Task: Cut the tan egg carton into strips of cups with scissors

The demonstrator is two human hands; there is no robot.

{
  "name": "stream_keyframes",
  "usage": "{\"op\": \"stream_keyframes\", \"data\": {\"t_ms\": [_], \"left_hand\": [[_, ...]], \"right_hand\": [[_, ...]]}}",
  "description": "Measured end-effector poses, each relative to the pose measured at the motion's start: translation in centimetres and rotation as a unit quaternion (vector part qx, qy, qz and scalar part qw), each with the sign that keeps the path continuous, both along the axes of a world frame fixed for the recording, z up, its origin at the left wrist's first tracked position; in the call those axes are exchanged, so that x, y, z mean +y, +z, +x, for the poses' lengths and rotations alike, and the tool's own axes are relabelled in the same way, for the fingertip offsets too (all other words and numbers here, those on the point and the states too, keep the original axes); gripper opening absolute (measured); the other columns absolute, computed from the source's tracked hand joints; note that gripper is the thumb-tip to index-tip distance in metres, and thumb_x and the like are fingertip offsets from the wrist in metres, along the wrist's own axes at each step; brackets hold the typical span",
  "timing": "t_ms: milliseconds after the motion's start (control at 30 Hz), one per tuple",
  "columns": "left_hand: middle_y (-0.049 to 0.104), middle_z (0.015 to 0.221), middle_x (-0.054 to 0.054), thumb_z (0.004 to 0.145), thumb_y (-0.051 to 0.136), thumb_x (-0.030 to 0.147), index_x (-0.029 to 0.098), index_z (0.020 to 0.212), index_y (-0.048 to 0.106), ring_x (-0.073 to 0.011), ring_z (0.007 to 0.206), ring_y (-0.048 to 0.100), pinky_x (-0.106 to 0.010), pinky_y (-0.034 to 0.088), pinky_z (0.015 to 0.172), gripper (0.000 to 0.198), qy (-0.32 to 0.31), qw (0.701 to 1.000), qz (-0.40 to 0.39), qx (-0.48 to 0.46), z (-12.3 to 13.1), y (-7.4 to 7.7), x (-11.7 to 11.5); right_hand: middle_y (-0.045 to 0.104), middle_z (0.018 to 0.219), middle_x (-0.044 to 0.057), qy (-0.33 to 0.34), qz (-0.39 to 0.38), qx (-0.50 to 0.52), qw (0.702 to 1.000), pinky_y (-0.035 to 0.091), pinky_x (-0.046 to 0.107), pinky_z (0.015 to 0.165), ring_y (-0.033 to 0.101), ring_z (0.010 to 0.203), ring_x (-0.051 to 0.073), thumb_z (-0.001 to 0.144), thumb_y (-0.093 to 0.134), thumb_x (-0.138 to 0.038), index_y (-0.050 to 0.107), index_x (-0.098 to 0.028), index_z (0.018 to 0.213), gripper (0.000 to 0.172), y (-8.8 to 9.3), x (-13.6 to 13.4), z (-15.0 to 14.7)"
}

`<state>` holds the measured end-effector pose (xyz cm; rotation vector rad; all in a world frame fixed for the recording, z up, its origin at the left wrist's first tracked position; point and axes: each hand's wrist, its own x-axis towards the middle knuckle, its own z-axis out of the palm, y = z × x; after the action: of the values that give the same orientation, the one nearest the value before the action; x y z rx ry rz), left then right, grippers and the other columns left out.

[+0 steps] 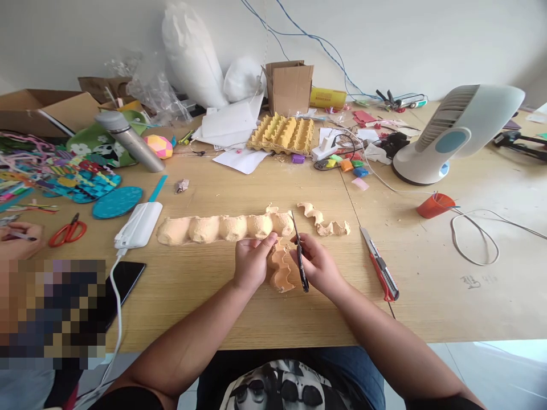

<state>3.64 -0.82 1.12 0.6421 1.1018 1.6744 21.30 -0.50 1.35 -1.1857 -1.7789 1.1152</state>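
Observation:
A long strip of egg-carton cups (217, 228) lies across the wooden table (427, 285). My left hand (250, 265) pinches its right end from below, fingers closed on the cardboard. My right hand (316, 265) grips black scissors (299, 253), blades pointing away from me at the strip's right end. A wavy trimmed edge (280, 270) hangs down between my hands, still joined to the strip. A separate wavy offcut (325, 222) rests just beyond my right hand.
A red utility knife (380, 265) lies right of my right hand. A white power bank (139, 225), phone (123, 279), red scissors (68, 232), whole egg tray (282, 134), orange cup (433, 205) and fan (453, 134) surround the work. Another person's hand (19, 239) is at far left.

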Motion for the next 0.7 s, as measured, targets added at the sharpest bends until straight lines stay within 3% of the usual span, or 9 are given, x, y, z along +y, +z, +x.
{"op": "stream_keyframes", "data": {"t_ms": [200,367,533,700], "left_hand": [[0.072,0.062,-0.001,0.071,0.095,0.041,0.019,0.072,0.076,-0.0155,0.059,0.069,-0.025,0.056,0.057,0.029,-0.009,0.998,0.016,0.060,-0.2,0.1,0.0],[0.073,0.063,-0.001,0.071,0.095,0.041,0.019,0.072,0.077,-0.0160,0.062,0.070,-0.025,0.056,0.059,0.029,-0.006,0.998,0.018,0.056,-0.3,0.1,0.0],[0.077,0.070,-0.003,0.070,0.096,0.044,0.018,0.068,0.076,-0.0146,0.067,0.070,-0.024,0.058,0.067,0.032,-0.029,0.998,0.040,0.034,-0.2,0.6,0.2],[0.080,0.082,-0.004,0.068,0.097,0.044,0.018,0.080,0.080,-0.0144,0.075,0.072,-0.023,0.059,0.070,0.033,-0.028,0.998,0.051,-0.001,0.0,1.6,0.5]], "right_hand": [[0.068,0.082,0.001,-0.008,-0.023,0.029,0.999,0.050,0.027,0.067,0.063,0.074,0.018,0.095,0.068,-0.051,0.065,-0.024,0.111,0.032,-0.1,0.2,0.1],[0.065,0.078,0.000,0.004,-0.055,0.071,0.996,0.045,0.026,0.063,0.060,0.071,0.017,0.092,0.073,-0.055,0.065,-0.022,0.106,0.037,0.3,0.4,0.0],[0.064,0.080,0.000,-0.032,-0.074,0.119,0.990,0.044,0.027,0.064,0.057,0.071,0.016,0.090,0.073,-0.059,0.062,-0.022,0.110,0.043,0.7,0.6,0.1],[0.059,0.081,-0.002,-0.012,-0.046,0.058,0.997,0.046,0.030,0.068,0.054,0.072,0.017,0.092,0.071,-0.055,0.059,-0.025,0.117,0.041,1.3,0.4,0.5]]}}
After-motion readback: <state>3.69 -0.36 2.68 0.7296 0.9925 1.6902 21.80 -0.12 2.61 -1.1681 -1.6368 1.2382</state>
